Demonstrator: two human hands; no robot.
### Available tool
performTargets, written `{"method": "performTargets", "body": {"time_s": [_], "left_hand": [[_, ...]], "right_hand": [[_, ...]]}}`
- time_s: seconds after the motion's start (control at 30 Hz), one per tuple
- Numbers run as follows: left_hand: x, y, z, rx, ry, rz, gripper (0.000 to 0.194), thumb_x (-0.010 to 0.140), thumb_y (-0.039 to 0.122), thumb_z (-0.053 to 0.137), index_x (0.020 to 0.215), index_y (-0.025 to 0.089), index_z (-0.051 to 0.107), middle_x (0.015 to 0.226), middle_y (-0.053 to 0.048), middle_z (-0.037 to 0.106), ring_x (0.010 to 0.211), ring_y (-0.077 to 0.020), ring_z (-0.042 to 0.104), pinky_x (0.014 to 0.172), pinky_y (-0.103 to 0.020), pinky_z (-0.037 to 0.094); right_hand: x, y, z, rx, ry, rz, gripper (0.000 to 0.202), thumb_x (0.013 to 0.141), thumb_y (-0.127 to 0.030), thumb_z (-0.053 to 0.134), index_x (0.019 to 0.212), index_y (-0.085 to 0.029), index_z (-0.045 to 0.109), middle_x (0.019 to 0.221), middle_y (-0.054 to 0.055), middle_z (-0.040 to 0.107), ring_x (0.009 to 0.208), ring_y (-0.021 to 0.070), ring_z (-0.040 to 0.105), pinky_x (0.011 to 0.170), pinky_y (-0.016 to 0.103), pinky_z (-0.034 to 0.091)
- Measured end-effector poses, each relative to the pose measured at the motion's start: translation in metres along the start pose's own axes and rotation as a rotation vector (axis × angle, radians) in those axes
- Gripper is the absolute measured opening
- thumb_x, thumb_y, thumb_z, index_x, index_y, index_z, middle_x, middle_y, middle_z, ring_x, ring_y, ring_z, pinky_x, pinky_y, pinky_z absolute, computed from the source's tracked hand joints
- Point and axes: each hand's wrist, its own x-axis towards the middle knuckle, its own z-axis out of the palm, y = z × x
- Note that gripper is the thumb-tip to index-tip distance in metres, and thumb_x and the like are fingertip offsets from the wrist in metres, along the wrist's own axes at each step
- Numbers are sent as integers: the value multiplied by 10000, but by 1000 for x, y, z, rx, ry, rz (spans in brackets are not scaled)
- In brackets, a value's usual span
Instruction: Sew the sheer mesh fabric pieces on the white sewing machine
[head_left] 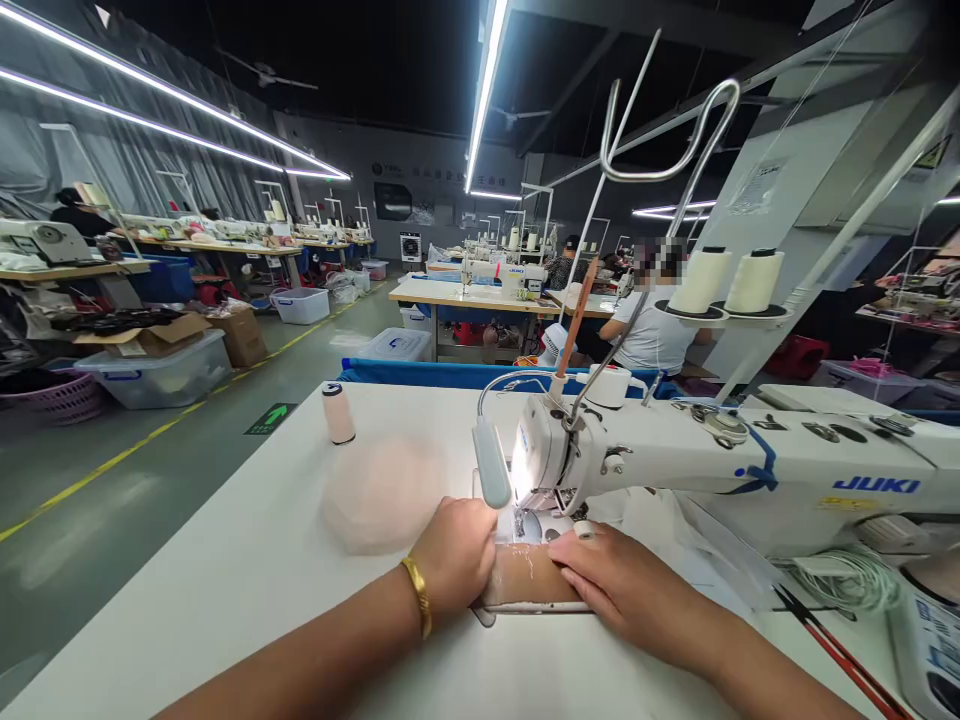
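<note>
"Two bare hands work nearest: what grip?"

"The left hand (456, 555) is curled, knuckles up; the right hand (622, 580) lays its fingers close together at the edge of a smooth brown piece (529, 575) with wispy pale marks. Whether either pinches anything, I cannot tell."

"And the table (225, 590)?"

"Flat, smooth, white. Sheer pinkish cloth (386, 495) lies in a soft rounded heap beside the left hand, with a peach thread spool (339, 415) upright beyond it. A glossy white sewing machine (675, 450) fills the right."

"Farther off?"

"Grey floor (120, 510), yellow stripe (150, 438), a see-through plastic tub (172, 375), then long tube lights (486, 95) under a dark ceiling (390, 60)"
</note>
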Motion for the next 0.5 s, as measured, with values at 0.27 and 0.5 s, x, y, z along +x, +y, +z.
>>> {"method": "performTargets", "body": {"time_s": [0.27,0.5], "left_hand": [[-40,6,-62,-1136,-169,-573,236,860,405,593,779,229,457,1001,-82,788,1025,-272,746,789,-359,580],[-80,5,-69,-1736,-184,-532,287,827,349,627,1029,161,707,1257,-167,751,1223,-335,685,1086,-484,478]], "right_hand": [[4,-28,29,144,227,-49,348,1056,-143,430,1367,-237,554,1262,105,716,1128,253,687,940,390,586],[49,-65,36,584,-89,254,811,926,-473,749,1608,-270,359,1163,50,783,1045,291,728,813,330,532]]}}
